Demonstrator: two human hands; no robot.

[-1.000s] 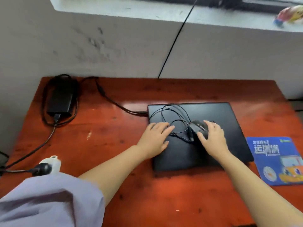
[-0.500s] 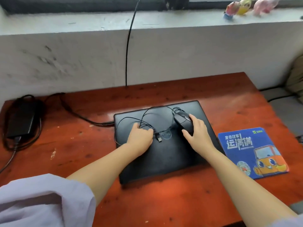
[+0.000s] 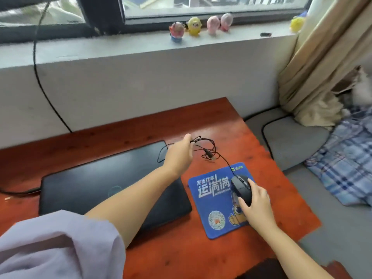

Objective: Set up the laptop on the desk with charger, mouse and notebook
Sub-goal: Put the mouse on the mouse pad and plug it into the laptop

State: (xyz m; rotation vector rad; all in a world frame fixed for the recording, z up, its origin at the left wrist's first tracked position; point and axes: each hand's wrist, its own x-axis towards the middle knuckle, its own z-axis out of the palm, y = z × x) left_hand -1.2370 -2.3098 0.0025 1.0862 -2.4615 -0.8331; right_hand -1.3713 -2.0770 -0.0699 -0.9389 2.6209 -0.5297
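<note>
A closed black laptop (image 3: 96, 184) lies on the red-brown desk (image 3: 181, 252), with a charger cable (image 3: 18, 191) plugged into its left side. To its right lies a blue mouse pad (image 3: 213, 204). My right hand (image 3: 256, 206) holds a black wired mouse (image 3: 241, 186) on the pad's right part. My left hand (image 3: 179, 156) is raised past the laptop's far right corner, fingers closed on the bundled mouse cable (image 3: 205, 150), whose USB plug hangs loose over the desk. No notebook is in view.
A grey wall and window sill (image 3: 141, 49) with several small toy figures (image 3: 194, 26) stand behind the desk. A black wire (image 3: 40, 81) hangs down the wall. A grey cushion (image 3: 291, 141), curtain and plaid cloth lie to the right of the desk.
Both hands moved right off the laptop lid: the right hand carried the mouse onto the blue pad, and the left lifted the cable bundle beyond the laptop's right corner. The view turned right.
</note>
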